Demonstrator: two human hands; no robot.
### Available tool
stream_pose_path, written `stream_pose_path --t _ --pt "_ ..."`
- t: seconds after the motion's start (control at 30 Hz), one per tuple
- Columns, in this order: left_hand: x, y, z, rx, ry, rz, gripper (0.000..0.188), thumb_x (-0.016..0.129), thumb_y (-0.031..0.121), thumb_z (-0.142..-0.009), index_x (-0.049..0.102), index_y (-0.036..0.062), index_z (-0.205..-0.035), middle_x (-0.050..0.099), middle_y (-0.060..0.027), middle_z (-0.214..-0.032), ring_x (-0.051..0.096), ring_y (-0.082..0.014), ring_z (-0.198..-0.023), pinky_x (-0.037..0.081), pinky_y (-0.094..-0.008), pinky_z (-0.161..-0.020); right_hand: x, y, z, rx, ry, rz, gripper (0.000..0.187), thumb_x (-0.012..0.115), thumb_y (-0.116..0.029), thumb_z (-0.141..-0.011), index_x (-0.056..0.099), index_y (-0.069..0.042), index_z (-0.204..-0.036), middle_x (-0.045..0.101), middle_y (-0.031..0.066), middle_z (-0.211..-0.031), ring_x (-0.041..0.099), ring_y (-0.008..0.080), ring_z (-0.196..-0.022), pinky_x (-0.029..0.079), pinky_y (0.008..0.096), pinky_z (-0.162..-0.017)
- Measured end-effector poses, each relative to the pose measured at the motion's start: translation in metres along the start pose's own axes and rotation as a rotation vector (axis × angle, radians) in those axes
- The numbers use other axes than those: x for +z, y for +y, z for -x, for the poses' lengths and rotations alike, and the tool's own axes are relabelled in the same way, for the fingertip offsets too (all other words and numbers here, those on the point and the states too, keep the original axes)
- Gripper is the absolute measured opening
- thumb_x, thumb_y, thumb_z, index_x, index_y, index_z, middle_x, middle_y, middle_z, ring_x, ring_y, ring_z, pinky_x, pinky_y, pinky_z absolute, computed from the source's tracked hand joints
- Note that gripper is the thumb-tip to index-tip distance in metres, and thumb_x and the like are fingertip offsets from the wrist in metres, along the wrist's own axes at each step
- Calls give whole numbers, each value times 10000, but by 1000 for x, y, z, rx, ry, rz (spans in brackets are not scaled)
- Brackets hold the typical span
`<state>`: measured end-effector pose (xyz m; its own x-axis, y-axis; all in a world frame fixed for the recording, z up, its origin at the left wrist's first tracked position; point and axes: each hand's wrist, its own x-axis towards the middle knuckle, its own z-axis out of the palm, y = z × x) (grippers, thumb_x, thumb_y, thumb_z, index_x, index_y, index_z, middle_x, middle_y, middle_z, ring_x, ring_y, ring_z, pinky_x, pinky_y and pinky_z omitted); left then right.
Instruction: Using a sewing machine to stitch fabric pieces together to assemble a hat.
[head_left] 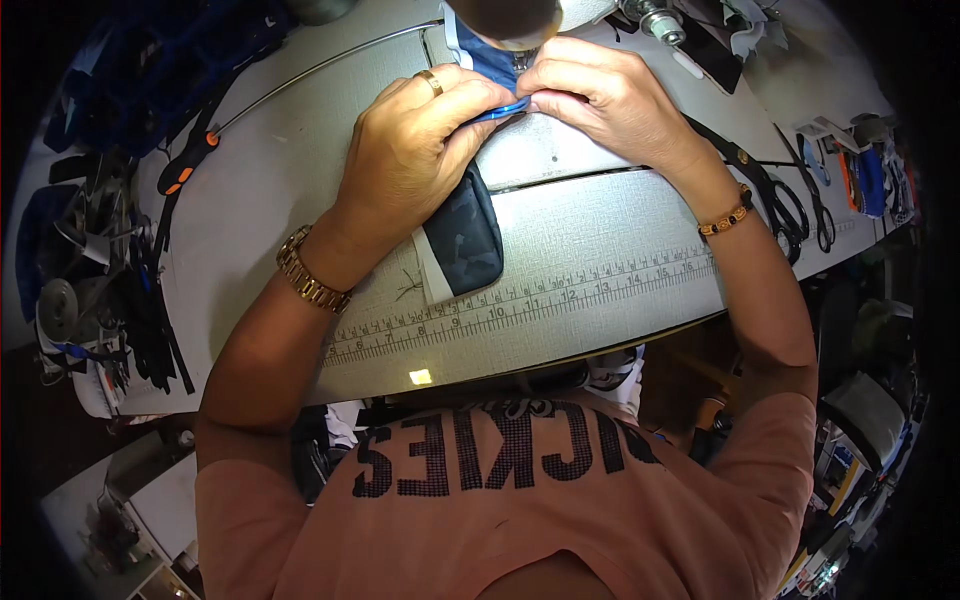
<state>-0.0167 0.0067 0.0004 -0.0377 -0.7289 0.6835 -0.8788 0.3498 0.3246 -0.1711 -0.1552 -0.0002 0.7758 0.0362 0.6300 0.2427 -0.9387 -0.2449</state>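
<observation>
My left hand [410,135] and my right hand [600,95] meet just in front of the sewing machine's needle area [521,62]. Between their fingertips they pinch a folded edge of blue fabric [500,110]. More of this blue cloth, with a pale border, runs back beneath the machine head [505,20]. Below my left hand lies a dark camouflage-patterned fabric piece [465,235] with a white strip along its left side; its upper end is hidden under that hand. Whether it joins the blue cloth I cannot tell.
Ruler markings [500,312] cross the near part of the white worktable [590,215]. To the left lies a long screwdriver [190,165] with an orange and black handle. Black scissors [785,205] rest at the right, beyond my forearm. A dark phone [712,55] sits at the far right.
</observation>
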Motion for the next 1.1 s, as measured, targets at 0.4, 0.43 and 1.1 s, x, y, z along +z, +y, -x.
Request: stream_pose_path --t 0.4,0.43,1.1 --pt "3 -2 -1 -27 36 118 173 730 64 -764 703 68 -935 657 -54 -846 628 -220 -770 494 -321 -713 -2 2 -1 13 -35 -88 134 704 -111 -810 667 -18 -901 635 73 -875 629 223 -795 510 305 -706" --pt "3 -2 -1 -17 37 94 162 732 70 -762 700 70 -921 655 -49 -851 622 -219 -765 487 -325 -716 -1 2 -1 -2 -34 -75 133 704 -108 -810 667 -18 -900 635 73 -878 629 225 -796 510 304 -705" --pt "-3 12 6 106 -239 -148 388 776 196 -664 690 110 -1032 612 36 -1050 542 -161 -972 405 -320 -841 -44 -22 8 -59 -393 27 288 723 -110 -728 732 -100 -1015 533 26 -758 533 193 -759 472 330 -677"
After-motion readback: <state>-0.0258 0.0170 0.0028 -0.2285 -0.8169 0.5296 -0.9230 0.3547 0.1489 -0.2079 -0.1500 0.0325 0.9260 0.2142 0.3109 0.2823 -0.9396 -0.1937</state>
